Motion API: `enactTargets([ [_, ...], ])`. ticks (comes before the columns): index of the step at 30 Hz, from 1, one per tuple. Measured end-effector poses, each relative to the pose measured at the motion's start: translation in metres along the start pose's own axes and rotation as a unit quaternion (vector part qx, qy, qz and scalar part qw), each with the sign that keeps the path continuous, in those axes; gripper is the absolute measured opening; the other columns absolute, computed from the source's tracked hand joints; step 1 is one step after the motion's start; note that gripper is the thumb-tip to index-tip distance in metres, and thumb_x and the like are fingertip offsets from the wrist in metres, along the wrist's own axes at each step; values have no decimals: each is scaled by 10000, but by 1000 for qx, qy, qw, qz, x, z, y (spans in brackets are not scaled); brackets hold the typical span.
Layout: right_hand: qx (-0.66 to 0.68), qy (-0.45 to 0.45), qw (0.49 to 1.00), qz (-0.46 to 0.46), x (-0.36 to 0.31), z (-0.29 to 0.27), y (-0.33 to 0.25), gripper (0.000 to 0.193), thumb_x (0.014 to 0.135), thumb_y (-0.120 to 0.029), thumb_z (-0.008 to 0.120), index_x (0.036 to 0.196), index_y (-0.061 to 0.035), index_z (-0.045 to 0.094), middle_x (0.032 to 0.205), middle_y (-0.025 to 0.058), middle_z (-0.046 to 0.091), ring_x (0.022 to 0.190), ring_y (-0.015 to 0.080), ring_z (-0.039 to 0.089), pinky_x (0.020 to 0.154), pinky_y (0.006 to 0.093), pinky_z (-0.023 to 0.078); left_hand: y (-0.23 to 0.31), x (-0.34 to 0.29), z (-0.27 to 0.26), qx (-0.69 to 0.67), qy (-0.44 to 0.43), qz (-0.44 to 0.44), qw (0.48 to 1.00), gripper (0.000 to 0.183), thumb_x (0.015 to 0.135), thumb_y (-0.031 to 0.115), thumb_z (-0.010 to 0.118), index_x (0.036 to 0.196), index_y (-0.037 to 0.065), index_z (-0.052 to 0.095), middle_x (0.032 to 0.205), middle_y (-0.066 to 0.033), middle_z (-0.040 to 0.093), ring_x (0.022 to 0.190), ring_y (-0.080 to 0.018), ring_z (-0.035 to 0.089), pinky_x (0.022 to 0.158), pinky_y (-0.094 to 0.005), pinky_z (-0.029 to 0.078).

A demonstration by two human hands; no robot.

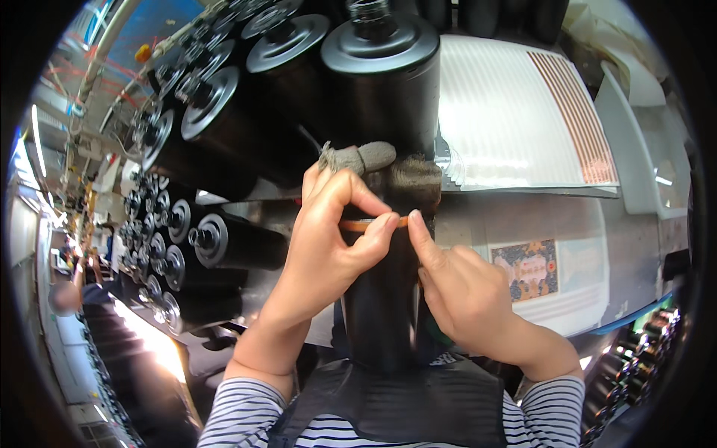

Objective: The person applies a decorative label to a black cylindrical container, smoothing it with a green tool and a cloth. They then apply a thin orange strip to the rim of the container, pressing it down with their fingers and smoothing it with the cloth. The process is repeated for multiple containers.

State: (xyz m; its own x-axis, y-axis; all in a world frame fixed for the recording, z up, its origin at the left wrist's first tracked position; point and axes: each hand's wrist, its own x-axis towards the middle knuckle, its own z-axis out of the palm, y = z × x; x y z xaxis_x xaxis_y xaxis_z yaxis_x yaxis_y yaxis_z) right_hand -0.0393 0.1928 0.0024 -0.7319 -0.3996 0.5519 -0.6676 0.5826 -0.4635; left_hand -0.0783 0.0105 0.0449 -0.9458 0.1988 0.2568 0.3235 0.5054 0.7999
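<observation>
My left hand (321,246) pinches a thin orange-brown strip (403,222) between thumb and index finger. Grey knitted covers sit on some of its other fingers, which reach beyond the strip. Against the strip's right end rests the index fingertip of my right hand (474,295). The other fingers of that hand are curled in, partly hidden. Below the strip lies a glossy black bottle (381,306), its near end toward my dark apron. A worn brown block or roll (416,181) is just beyond it.
Several black bottles with clear threaded necks (381,48) crowd the far left; more lie on their sides (239,243) at left. White sheets with copper stripes (523,112) are at far right. Nearer lies a printed decorated sheet (526,269), with a pale plastic tray (642,149) beyond.
</observation>
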Motion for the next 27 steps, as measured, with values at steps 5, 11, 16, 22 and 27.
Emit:
enactTargets([
  [5, 96, -15, 989, 116, 1, -17, -5, 633, 749, 13, 622, 1353, 13, 433, 643, 67, 539, 574, 213, 536, 511, 320, 439, 0, -24, 4, 90, 113, 77, 987, 432, 750, 216, 748, 1102, 51, 559, 1077, -91, 544, 1030, -277, 445, 931, -370, 348],
  [11, 62, -94, 989, 101, -11, -15, -27, 709, 780, -157, 702, 1380, 31, 374, 653, 60, 558, 602, 196, 556, 543, 317, 456, -11, -75, 26, -288, 122, -87, 946, 689, 824, 234, 697, 1382, -3, 369, 1366, -154, 440, 1291, -257, 396, 1090, -447, 239],
  [16, 74, -96, 988, 101, -12, -16, -31, 748, 771, -180, 718, 1379, 58, 355, 659, 68, 560, 582, 197, 559, 543, 308, 464, 7, -64, 7, 134, 83, 97, 983, 530, 810, 85, 626, 1324, 171, 526, 1117, -60, 628, 1301, -286, 400, 1026, -662, 138],
  [22, 181, -102, 958, 197, -8, -22, -32, 584, 806, -155, 685, 1312, 33, 463, 677, 57, 567, 607, 150, 566, 565, 289, 466, 21, -49, 15, 287, 36, 186, 939, 458, 761, 93, 591, 1204, 206, 623, 869, -12, 632, 1258, -271, 426, 967, -758, 86],
  [27, 543, 63, 691, 473, -47, -50, 82, 316, 896, -158, 589, 1157, 20, 580, 847, 32, 610, 794, 94, 581, 667, 236, 482, 23, -65, 2, 206, 20, 214, 955, 466, 816, 108, 615, 1277, 108, 542, 913, -63, 627, 1294, -283, 391, 984, -736, 69],
])
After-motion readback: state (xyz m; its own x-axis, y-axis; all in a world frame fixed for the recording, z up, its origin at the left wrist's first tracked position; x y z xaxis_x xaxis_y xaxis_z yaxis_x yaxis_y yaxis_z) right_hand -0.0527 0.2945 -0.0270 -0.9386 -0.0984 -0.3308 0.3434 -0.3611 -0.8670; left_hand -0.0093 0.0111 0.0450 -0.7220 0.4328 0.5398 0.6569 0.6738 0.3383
